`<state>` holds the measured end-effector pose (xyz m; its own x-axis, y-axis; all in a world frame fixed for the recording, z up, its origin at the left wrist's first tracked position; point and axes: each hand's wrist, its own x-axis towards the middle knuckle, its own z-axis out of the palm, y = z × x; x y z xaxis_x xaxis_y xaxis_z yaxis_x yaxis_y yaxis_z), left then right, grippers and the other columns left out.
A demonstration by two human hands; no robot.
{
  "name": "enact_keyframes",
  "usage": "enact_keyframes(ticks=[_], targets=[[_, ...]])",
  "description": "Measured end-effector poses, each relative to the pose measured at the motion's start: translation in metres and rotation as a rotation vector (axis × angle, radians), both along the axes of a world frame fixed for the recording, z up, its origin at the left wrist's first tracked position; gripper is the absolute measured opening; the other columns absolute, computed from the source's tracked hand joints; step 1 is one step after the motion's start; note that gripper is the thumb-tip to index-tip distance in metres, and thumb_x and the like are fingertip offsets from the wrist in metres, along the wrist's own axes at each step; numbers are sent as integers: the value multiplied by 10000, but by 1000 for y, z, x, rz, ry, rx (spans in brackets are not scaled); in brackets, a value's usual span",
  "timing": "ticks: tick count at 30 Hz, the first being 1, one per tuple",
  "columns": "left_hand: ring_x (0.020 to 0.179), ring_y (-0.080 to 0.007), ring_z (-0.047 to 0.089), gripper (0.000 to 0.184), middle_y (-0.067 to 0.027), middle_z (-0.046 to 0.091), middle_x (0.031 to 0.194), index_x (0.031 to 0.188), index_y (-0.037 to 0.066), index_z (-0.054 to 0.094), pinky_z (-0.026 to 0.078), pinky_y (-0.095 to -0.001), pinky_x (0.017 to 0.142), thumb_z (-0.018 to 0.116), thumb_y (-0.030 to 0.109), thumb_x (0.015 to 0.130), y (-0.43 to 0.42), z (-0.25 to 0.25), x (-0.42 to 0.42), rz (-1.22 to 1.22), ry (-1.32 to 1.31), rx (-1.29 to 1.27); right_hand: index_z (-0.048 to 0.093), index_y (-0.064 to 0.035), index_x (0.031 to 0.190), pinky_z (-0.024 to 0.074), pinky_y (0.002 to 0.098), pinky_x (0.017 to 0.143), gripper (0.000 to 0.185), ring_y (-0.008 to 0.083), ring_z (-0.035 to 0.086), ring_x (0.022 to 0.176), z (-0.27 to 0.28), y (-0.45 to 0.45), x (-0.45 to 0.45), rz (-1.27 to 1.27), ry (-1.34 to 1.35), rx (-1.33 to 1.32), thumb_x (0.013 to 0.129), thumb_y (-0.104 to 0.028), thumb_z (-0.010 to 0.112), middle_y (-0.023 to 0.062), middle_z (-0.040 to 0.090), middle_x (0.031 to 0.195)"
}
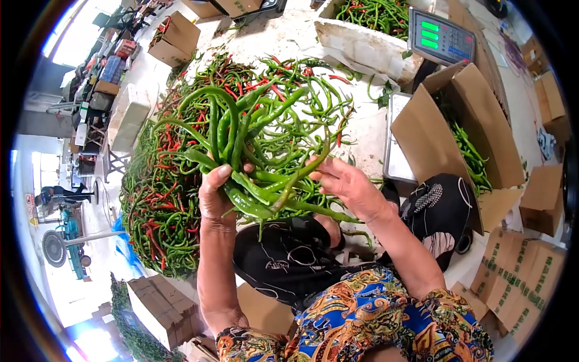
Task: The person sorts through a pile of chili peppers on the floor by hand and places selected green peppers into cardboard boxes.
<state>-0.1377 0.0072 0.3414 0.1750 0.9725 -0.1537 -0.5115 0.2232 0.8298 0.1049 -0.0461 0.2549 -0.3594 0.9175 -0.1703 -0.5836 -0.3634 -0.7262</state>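
Observation:
A bunch of long green chili peppers [232, 136] is gripped in my left hand [217, 190], its thumb pressed over the stem ends. Close to the right side of the bunch, my right hand [347, 184] has its fingers bent around the end of one pepper that reaches across from the bunch. Behind and left of both hands spreads a large pile of green and red peppers [163, 199]. An open cardboard box [431, 136] with green peppers [467, 151] in it stands at the right.
A scale display [442, 36] with green digits is at the upper right, beside a white foam box [362, 48] of peppers. A metal scale plate [398, 139] lies by the open box. More cartons [175, 39] stand around, and a fan [54, 248] is far left.

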Motion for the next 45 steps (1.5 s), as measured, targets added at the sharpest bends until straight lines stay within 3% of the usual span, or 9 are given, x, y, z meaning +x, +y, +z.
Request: enact_keyframes(ticks=[4,8,16,22,34,37,40,41,45], targets=[[852,-242,612,671,-192,558,1127,1317,-27,405,599,-351,666,668,139,723,-18,-16,16,-54,-133,-17,582,-2,1198,470,284,919,316,114,583,1004,30,2,2,46,221,-82,960,-209,569,65,621,1157],[892,-282,619,752,-202,538,1175,1387,132,380,605,-389,681,683,132,699,-32,-35,26,-53,-283,-56,575,-10,1161,470,302,928,276,134,587,1035,50,-4,12,8,229,36,967,-206,559,74,628,1124],[885,-239,582,730,-162,522,1186,1380,132,377,571,-364,680,681,190,719,-58,-53,51,32,-283,-24,512,-11,1198,423,329,981,241,175,565,1070,62,-21,32,-63,25,177,982,-101,456,112,609,1122],[925,-277,632,678,-181,555,1192,1376,127,409,572,-404,706,657,110,745,-80,-77,59,173,-439,-89,484,-10,1155,425,409,974,224,255,576,1044,66,-18,66,-157,241,348,985,-154,462,128,590,1042],[863,-238,639,587,-146,608,1055,1277,49,444,578,-390,691,652,107,731,-93,-91,57,251,-261,-247,585,16,1078,504,333,874,243,195,628,914,113,70,147,-345,-480,341,992,-174,460,115,649,969],[855,-226,628,624,-169,580,1099,1304,67,428,568,-372,686,666,129,731,-89,-88,60,185,-398,-168,521,62,1142,481,360,936,335,238,586,1020,141,164,195,-811,-381,228,972,-227,521,151,599,1082],[827,-184,544,576,-128,527,1014,1264,45,455,535,-319,661,652,184,741,-89,-80,60,143,-513,-123,490,-12,1286,454,351,965,382,208,549,1158,119,161,184,-536,-469,100,967,-221,516,134,575,1256],[812,-174,533,561,-111,517,992,1223,17,461,527,-307,662,660,206,734,-90,-81,58,101,-581,-151,535,-33,1268,447,334,959,392,171,551,1155,90,145,173,-258,-843,436,966,-281,504,87,590,1252],[746,-131,481,608,-67,483,940,1188,-22,448,476,-280,609,680,268,706,-90,-77,59,26,-595,-95,586,-35,1216,454,330,930,541,154,593,1072,40,96,92,116,-573,-106,972,-498,447,59,635,1161]])
